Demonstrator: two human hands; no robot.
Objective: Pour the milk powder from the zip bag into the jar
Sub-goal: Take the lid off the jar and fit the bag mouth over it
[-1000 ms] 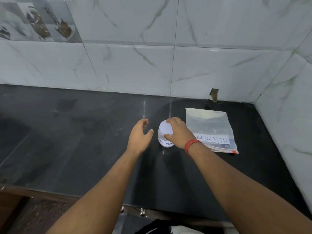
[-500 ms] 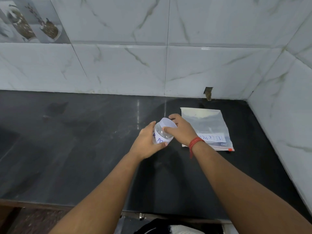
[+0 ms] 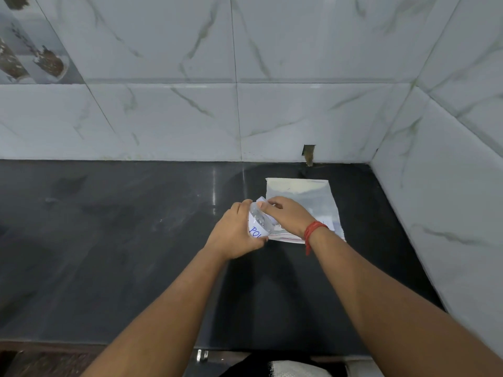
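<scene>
- Fingers of the left hand (image 3: 234, 235) curl round the body of the jar (image 3: 258, 224), gripping it from the left; the right hand (image 3: 288, 217) grips the jar's white lid (image 3: 261, 200) from the right, thumb and fingertips pinched on its rim.
- Tilted so its lid end points up and away from the person, the jar is held above the dark countertop (image 3: 122, 240), not resting on it. Its clear wall carries a white label with blue handwritten letters.
- Whether the lid is loosened or tight cannot be told.
- Just beyond and to the right of the jar, the zip bag (image 3: 302, 194) lies flat on the countertop; the right hand and wrist cover its near left part, so its label is mostly hidden.
- A red thread band (image 3: 313, 231) circles the right wrist.
- Behind the bag, a small dark notch (image 3: 309, 153) breaks the marble-patterned wall tiles (image 3: 299, 110) where they meet the counter.
- More tiles form a side wall (image 3: 449, 186) to the right, close to the bag.
</scene>
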